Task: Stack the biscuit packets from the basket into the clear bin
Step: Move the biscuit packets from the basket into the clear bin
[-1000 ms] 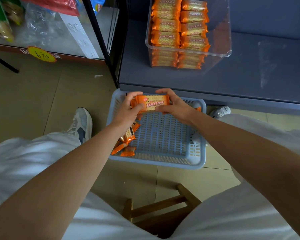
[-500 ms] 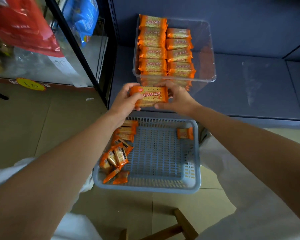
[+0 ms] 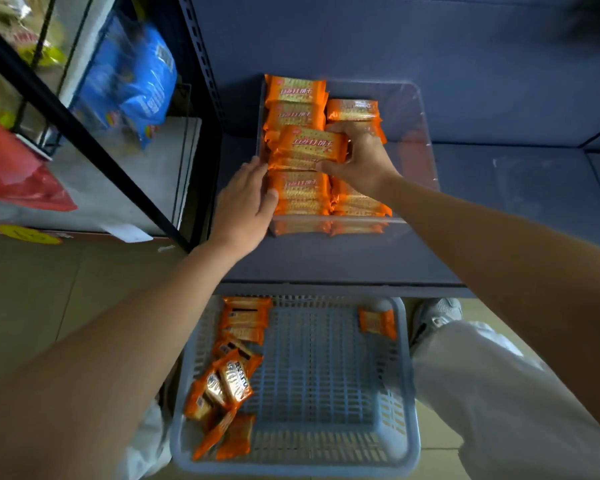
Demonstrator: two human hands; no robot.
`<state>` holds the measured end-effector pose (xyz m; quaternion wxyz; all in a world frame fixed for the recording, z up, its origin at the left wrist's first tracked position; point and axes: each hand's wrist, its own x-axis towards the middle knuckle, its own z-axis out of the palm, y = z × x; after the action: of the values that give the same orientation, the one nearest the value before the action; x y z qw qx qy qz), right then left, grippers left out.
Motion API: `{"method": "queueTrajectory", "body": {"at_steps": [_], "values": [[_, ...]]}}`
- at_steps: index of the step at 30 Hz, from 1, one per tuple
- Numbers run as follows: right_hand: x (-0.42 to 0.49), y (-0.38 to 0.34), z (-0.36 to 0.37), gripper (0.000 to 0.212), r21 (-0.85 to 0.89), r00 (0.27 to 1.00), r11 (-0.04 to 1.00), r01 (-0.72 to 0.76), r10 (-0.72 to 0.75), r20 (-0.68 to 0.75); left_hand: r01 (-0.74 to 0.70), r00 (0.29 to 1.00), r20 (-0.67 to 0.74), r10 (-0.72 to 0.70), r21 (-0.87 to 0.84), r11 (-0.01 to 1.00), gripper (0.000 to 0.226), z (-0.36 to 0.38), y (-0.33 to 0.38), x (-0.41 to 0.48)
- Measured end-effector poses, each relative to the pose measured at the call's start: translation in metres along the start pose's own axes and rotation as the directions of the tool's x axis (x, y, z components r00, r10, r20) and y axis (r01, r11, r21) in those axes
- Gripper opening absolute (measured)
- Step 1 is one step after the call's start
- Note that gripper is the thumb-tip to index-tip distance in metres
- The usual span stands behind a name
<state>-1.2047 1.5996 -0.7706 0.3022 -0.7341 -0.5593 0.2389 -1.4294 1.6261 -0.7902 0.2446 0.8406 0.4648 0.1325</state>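
Fingers point(image 3: 343, 128) of your right hand point(image 3: 364, 161) grip a biscuit packet point(image 3: 310, 143) over the clear bin point(image 3: 413, 109), and your flat left hand point(image 3: 246, 202) touches its side.

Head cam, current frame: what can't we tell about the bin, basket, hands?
Head view only:
- Clear bin: lower packet layers, so the count, hidden by top packets and the right hand gripping the held packet.
- Left hand: inside or outside the bin's clear wall, unclear.
- Basket: left rim covered by the left forearm; piled packets overlap, uncountable.
- Blue bag on the side shelf: motion-blurred, print unreadable.
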Motion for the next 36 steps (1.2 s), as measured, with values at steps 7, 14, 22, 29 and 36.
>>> {"method": "queueTrajectory", "body": {"at_steps": [7, 14, 22, 29, 36], "values": [[0.028, 0.017, 0.026, 0.063, -0.178, 0.996, 0.980, 0.091, -0.094, -0.008, -0.049, 0.997, 0.068, 0.040, 0.129, 0.991, 0.065, 0.025, -0.011, 0.011], [0.035, 0.022, 0.037, 0.062, -0.201, 0.988, 0.976, 0.088, -0.111, -0.103, -0.092, 0.996, 0.028, 0.088, 0.187, 0.978, 0.063, 0.026, -0.012, 0.011], [0.023, 0.013, 0.032, 0.070, -0.166, 0.989, 0.985, 0.042, -0.065, -0.135, -0.098, 0.994, 0.056, 0.089, 0.187, 0.977, 0.062, 0.020, -0.009, 0.010], [-0.028, -0.026, 0.032, 0.019, 0.013, 0.944, 0.961, 0.276, -0.269, -0.193, -0.173, 0.977, -0.094, 0.192, 0.186, 0.967, 0.038, -0.005, -0.003, -0.030], [-0.121, -0.058, 0.096, 0.009, 0.288, 0.963, 0.943, 0.165, -0.217, 0.160, -0.139, 0.984, -0.082, 0.159, 0.203, 0.969, 0.020, 0.003, -0.054, -0.127]]}}
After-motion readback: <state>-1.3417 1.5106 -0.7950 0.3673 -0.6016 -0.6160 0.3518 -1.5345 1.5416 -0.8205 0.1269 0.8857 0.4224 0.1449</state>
